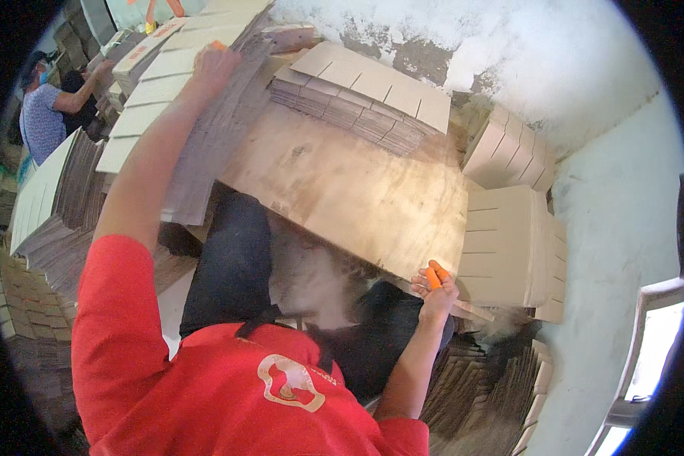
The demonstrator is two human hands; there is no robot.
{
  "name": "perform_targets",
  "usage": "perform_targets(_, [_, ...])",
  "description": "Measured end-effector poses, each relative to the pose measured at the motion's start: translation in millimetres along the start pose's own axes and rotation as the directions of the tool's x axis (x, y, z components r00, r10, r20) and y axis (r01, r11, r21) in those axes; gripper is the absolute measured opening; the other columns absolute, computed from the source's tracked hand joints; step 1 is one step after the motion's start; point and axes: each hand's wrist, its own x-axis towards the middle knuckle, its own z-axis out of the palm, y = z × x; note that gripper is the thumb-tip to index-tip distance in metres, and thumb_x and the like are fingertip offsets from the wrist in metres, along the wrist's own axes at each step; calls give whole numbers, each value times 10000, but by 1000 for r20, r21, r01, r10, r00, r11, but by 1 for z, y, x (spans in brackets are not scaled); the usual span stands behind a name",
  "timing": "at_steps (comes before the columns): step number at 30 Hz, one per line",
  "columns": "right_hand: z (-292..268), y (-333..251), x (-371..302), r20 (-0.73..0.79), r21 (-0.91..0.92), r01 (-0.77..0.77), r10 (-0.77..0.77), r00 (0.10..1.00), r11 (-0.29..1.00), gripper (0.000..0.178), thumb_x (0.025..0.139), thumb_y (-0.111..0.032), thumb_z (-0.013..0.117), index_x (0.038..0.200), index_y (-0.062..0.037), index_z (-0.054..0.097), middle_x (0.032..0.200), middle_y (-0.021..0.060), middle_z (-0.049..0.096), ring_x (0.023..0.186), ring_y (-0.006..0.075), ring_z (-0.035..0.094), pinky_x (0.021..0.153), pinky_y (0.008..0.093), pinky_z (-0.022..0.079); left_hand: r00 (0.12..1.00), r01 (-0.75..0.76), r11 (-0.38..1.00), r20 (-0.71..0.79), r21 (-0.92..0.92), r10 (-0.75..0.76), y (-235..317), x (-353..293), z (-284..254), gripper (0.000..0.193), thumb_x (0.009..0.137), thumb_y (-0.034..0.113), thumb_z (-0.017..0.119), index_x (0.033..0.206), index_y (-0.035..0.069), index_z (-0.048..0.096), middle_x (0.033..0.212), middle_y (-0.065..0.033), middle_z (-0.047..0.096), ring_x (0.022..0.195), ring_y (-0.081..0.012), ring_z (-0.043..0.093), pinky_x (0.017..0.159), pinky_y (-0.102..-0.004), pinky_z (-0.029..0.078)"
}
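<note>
My left arm stretches up over a long row of slotted cardboard sheets [159, 90]. My left hand [211, 72] is at the far right edge of that row, with an orange finger cover [219, 45] showing on it. Its fingers are mostly hidden and blurred, so their grip cannot be made out. Beside the front right corner of the wooden tabletop [357, 190], my right hand [437, 295] is turned palm up. Its fingers are loosely curled and apart, two wear orange covers [434, 273], and nothing shows in them.
A stack of slotted cardboard [380, 91] sits at the table's back edge, against a peeling wall [524, 53]. More stacks stand at the right [501, 243] and lower right [479, 387]. At the far left, a person [49, 114] in a patterned top reaches toward cardboard. A window [653, 334] is at right.
</note>
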Motion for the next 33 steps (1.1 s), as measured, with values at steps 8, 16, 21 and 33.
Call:
perform_targets(8, [-19,-2,16,-230,-326,255,-338,913,911,214,891,-16,604,1095,1,668,908,107,664,744,176,661,553,288,563,984,-38,999,172,-33,44,-11,-37,56,131,784,116,584,823,65,698,819,-143,669,825,-334,656,699,-433,540])
perform_targets(16, [-133,-73,83,-125,-816,450,-871,474,362,359,859,-112,663,1208,-60,598,1066,130,601,984,290,552,877,401,461,915,88,973,403,-214,6,-62,-43,83,338,807,190,594,1104,29,601,1080,-191,634,1048,-354,611,909,-447,470])
perform_targets(21, [-142,-108,106,40,-988,-86,-746,665,-129,456,836,-253,697,1239,-90,557,1089,154,600,1021,362,546,889,465,441,944,133,986,290,97,-156,-57,-25,55,540,874,433,629,1275,78,558,1152,-187,629,1066,-339,617,871,-469,490])
perform_targets(33, [-180,-140,137,-196,-981,-135,-718,668,142,251,819,-149,679,1055,-66,650,1071,141,682,907,331,663,796,424,515,956,-50,904,243,-424,166,121,-95,-71,476,854,321,691,1257,93,587,906,-177,683,840,-313,675,708,-429,517])
